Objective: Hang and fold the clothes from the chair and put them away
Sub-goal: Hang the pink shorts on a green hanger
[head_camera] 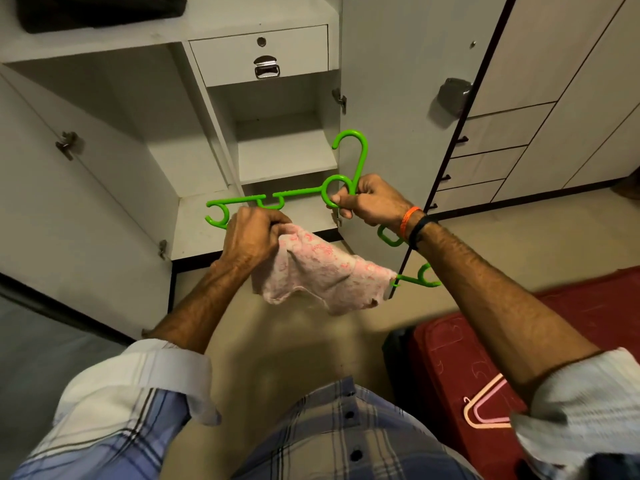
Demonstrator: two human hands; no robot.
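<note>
- Cloth (322, 275): small, pink and white, patterned; it hangs over the lower bar of the hanger, in the air in front of the open wardrobe, between the two forearms. Its left end is bunched in the left hand; its right end reaches the hanger's right tip.
- Hanger (349, 161): green plastic, hook pointing up and away, with a ring at the neck and small hooks along the arm. Its left arm runs level above the left hand; its right arm passes behind the right wrist and shows again below it.
- Left hand (251, 237): fingers curled, gripping the cloth's upper left corner just under the hanger's left arm.
- Right hand (370, 200): fingers closed round the hanger's neck at the ring; an orange band and a dark band sit on the wrist.
- Wardrobe (287, 157): white, both doors swung open, bare shelves inside; a drawer (259, 53) with a metal handle sits above them.
- Bag (100, 10): dark, on the top shelf, only partly in view.
- Second hanger (485, 407): pink, lying on a red surface (450, 358) at lower right, beside the right sleeve.
- Sleeves: checked, rolled up on both arms.
</note>
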